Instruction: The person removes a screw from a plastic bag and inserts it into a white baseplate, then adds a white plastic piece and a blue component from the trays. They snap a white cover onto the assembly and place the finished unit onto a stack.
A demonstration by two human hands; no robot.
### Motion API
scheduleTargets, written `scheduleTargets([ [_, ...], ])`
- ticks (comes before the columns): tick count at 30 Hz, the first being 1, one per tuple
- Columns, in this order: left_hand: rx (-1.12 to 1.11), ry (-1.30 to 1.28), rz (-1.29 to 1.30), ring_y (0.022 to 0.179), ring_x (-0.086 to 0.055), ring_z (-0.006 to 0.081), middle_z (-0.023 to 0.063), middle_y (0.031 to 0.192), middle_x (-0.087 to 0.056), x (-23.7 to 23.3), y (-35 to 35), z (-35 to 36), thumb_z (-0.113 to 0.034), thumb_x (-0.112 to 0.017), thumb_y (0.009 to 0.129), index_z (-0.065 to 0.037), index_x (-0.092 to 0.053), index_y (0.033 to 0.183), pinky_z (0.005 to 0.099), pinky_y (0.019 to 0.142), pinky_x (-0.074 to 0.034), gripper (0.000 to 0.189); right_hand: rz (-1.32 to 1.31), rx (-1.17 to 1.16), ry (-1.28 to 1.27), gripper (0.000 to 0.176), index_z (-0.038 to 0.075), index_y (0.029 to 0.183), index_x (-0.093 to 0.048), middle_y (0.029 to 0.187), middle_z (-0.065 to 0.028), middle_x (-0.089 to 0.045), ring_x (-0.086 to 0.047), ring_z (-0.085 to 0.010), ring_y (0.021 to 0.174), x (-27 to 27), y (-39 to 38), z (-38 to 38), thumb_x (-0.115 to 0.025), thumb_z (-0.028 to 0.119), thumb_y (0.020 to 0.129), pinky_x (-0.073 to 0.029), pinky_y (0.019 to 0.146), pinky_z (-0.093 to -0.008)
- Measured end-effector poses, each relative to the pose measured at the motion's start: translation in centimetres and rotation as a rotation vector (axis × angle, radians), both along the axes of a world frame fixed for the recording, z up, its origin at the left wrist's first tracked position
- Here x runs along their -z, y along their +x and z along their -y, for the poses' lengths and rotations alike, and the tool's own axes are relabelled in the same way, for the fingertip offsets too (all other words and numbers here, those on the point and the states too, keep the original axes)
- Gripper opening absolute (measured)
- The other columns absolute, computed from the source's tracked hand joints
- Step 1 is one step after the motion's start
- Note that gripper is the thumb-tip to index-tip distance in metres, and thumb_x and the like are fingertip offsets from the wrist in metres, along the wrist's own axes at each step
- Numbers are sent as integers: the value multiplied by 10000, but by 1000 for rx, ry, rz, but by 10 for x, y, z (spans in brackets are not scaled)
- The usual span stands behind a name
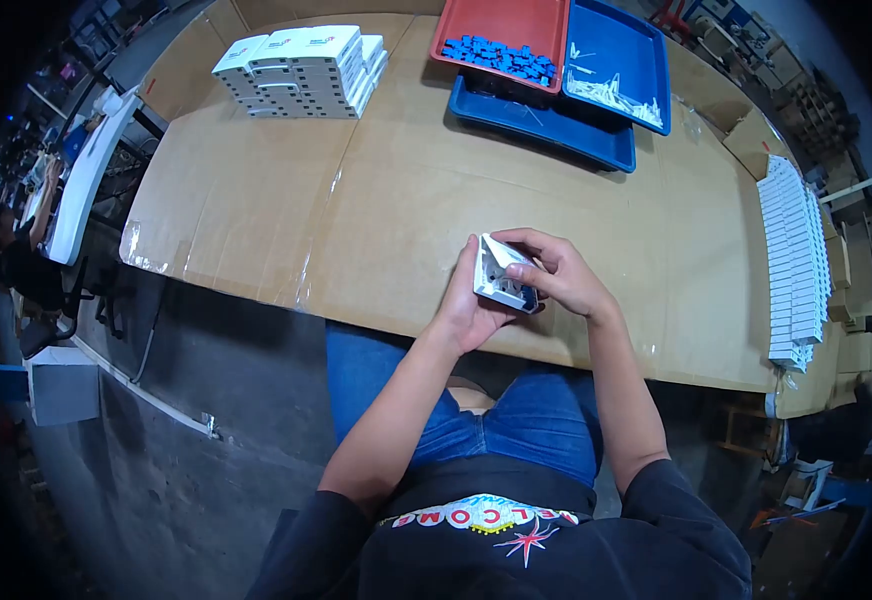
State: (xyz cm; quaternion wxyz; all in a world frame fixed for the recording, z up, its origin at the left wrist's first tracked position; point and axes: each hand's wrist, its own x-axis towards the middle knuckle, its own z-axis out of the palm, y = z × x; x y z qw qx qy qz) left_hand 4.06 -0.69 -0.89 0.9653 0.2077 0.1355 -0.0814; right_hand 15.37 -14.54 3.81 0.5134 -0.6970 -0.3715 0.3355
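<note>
Near the front edge of the cardboard-covered table (406, 200), a small white box-like part (496, 272) is held between both hands. My left hand (468, 305) wraps round its left side and underside. The fingers of my right hand (561, 272) curl over its top and right side, with the thumb on its face. That face shows grey and dark details too small to make out.
A red tray (501, 25) of blue pieces and a blue tray (618, 65) of white pieces rest over another blue tray (546, 125). White boxes (306, 75) are stacked at the back left, white stacked pieces (791, 265) at the right. A person (31, 240) sits far left.
</note>
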Motion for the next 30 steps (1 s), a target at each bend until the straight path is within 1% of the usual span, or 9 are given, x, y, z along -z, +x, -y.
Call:
scheduleTargets([
  [1,8,-2,-42,1117,-675,291,128,1279,-641,-6,1,-2,-657,-260,1074,-114,-520,1414,506,912,-600,692,-22,7,12,437,-4,1373,-617,1281,-98,-671,-612,-185,1198,2,1,-1,-679,195,989,-468,1068,-346],
  [5,-13,-26,-60,1139,-661,289,121,1280,-639,3,6,-5,-633,-282,1081,-122,-529,1406,500,929,-584,653,-34,52,84,388,-3,1318,-646,1207,-113,-705,-644,-181,1131,13,2,-7,-677,235,1013,-498,1022,-350],
  [8,-37,-85,-81,1152,-650,292,119,1285,-637,4,8,-3,-611,-302,1085,-123,-533,1404,502,941,-569,627,-13,37,22,355,-5,1328,-633,1210,-93,-694,-636,-169,1129,9,2,-10,-606,218,1053,-500,1009,-338],
  [11,-33,-90,-115,1149,-645,302,125,1295,-633,1,11,-3,-599,-311,1087,-119,-532,1407,504,945,-560,618,16,71,6,356,13,1319,-666,1153,-94,-715,-638,-153,1100,5,1,-11,-594,251,1064,-507,985,-332],
  [14,-6,-101,-137,1136,-643,324,144,1300,-628,6,14,-5,-594,-315,1087,-108,-532,1402,516,941,-557,619,62,84,31,374,46,1315,-706,1027,-60,-734,-649,-116,961,21,8,-11,-588,302,1070,-538,859,-293],
  [17,5,-158,-148,1146,-631,347,165,1307,-620,10,16,-6,-594,-322,1085,-95,-530,1401,534,956,-547,626,-81,122,-48,404,-4,1198,-753,997,-107,-775,-666,-126,924,6,6,-10,-615,349,1060,-543,859,-296],
  [20,-8,-219,-168,1161,-617,359,179,1317,-611,8,17,-5,-591,-332,1083,-92,-526,1404,548,973,-535,624,-87,122,-113,443,-6,1137,-775,880,-68,-761,-628,-99,821,3,10,-10,-615,399,1058,-543,769,-294],
  [23,-7,-217,-177,1170,-609,360,182,1330,-602,5,17,-5,-587,-338,1084,-98,-522,1409,554,982,-528,616,-18,108,-53,453,42,1163,-789,731,33,-645,-528,-56,663,14,13,-10,-588,436,1066,-448,570,-259],
  [30,-5,-167,-230,1167,-603,364,184,1334,-594,-6,18,-6,-583,-344,1085,-107,-520,1411,569,971,-524,603,13,104,-103,523,-13,1010,-793,721,1,-667,-552,-75,674,8,15,-11,-588,465,1061,-472,603,-276],
])
